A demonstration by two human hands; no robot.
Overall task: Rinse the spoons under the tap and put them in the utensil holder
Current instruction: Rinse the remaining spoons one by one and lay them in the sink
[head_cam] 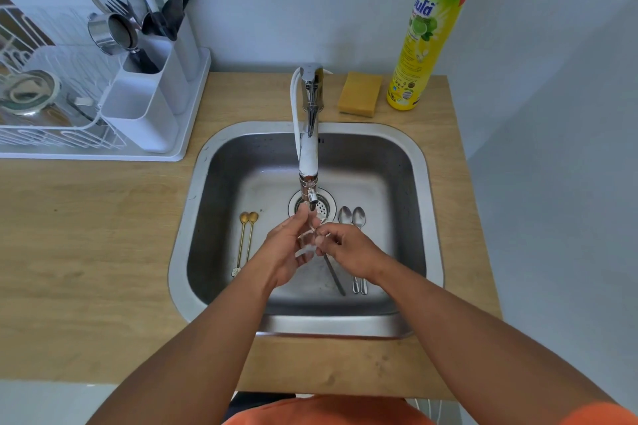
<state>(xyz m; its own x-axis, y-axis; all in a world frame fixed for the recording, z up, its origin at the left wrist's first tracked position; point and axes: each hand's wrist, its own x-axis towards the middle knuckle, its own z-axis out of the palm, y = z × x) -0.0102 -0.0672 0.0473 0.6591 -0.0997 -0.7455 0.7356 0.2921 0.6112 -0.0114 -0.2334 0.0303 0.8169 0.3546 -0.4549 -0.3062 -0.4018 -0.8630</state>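
Over the steel sink (419, 162), my right hand (348, 248) grips a silver spoon (334, 274) whose handle sticks out toward me; its bowl is hidden between my hands under the tap (308, 162). My left hand (288, 248) has its fingers stretched up against the spoon's bowl in the running water. Two gold spoons (245, 238) lie side by side on the sink floor at the left. Two silver spoons (355, 221) lie at the right. The white utensil holder (152, 103) stands at the back left, its far compartments holding forks and spoons.
A white dish rack (51, 107) with a bowl and a strainer sits left of the holder. Behind the sink are a yellow sponge (359, 93) and a yellow-green dish soap bottle (428, 31). Wooden counter (86, 235) surrounds the sink.
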